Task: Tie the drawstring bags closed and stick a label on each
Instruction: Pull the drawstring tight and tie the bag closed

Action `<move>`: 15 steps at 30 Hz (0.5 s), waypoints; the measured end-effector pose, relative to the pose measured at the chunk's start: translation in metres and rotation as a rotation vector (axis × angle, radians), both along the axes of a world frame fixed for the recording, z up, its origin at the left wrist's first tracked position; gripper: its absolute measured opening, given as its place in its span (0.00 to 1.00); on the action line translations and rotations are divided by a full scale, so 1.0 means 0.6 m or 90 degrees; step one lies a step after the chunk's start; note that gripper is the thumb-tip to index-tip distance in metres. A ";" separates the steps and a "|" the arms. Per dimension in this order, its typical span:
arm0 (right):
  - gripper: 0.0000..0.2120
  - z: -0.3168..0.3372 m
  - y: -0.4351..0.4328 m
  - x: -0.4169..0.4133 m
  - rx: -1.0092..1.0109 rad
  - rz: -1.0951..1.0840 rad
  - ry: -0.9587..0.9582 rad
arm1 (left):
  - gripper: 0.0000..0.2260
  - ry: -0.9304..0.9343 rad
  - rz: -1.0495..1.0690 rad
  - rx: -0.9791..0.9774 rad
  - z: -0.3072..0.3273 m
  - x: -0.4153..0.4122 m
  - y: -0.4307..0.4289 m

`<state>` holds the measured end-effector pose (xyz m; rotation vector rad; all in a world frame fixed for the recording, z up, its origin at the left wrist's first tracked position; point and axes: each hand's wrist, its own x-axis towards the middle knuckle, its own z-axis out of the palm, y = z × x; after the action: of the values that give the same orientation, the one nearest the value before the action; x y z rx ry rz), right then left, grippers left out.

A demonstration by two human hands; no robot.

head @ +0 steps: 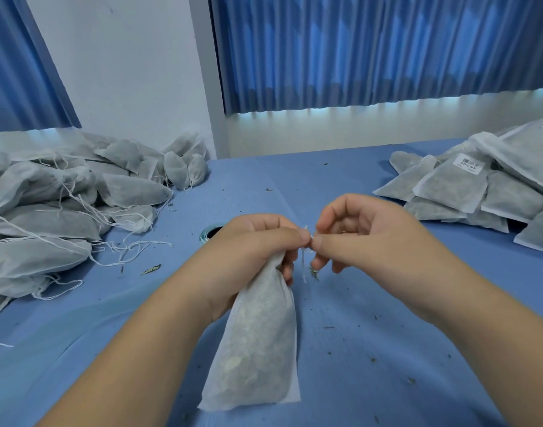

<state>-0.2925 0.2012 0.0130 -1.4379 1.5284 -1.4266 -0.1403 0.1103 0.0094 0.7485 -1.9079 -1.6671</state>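
Note:
A filled white drawstring bag (258,340) hangs upright in front of me, its bottom near the blue table (372,349). My left hand (251,245) grips the gathered neck of the bag and pinches the string at its thumb tip. My right hand (356,232) pinches the thin white drawstring (304,263) just beside the left thumb. Loose string ends hang down between the two hands.
A heap of bags with trailing strings (57,204) lies at the left. A stack of flat bags (485,186), one bearing a white barcode label (468,165), lies at the right. A roll (210,234) peeks out behind my left hand. Dried herb crumbs dot the cloth.

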 end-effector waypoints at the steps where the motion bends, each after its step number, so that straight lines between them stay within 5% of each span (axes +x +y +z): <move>1: 0.06 -0.002 -0.001 0.001 -0.008 -0.012 0.009 | 0.07 -0.010 0.010 -0.013 0.000 0.000 0.002; 15: 0.09 -0.020 -0.008 0.013 -0.127 -0.184 0.320 | 0.10 -0.088 0.116 -0.184 0.001 -0.014 0.022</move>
<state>-0.2848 0.1963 0.0012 -1.8581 2.0137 -1.4874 -0.1485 0.1235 0.0098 0.9059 -2.0480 -1.2251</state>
